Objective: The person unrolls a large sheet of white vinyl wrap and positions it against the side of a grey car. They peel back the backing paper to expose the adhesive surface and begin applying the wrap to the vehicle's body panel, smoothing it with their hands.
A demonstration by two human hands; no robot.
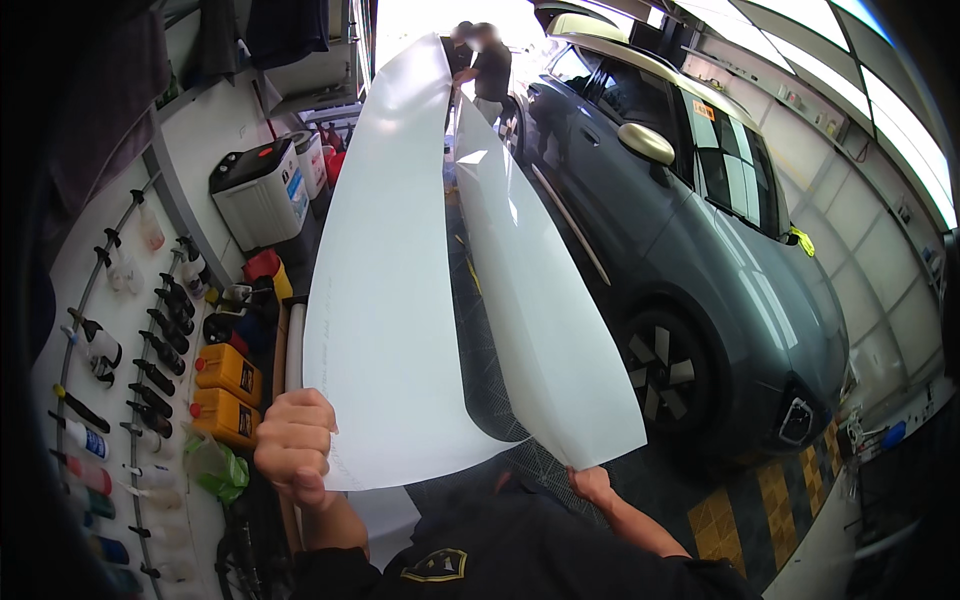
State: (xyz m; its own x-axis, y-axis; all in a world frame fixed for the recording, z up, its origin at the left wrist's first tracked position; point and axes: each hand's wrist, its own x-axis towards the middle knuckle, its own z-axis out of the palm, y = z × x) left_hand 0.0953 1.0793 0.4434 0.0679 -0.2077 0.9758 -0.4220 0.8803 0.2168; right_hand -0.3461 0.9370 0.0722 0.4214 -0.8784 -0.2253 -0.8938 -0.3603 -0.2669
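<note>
A long sheet of white translucent film (385, 280) stretches away from me, split into a broad left strip and a narrower, creased right strip (540, 300), joined at a curved cut near me. My left hand (297, 443) is closed on the near left corner. My right hand (585, 483) pinches the near lower edge of the right strip. At the far end two co-workers (488, 70) in dark tops stand by the film, a hand of one on it.
A grey-blue car (740, 300) stands close on my right. On my left are spray bottles (160, 350) on wall rails, yellow jugs (225, 410), white tubs with dark tops (255, 200) and a long white roll (294, 350). A checked tile floor (760, 500) shows beneath.
</note>
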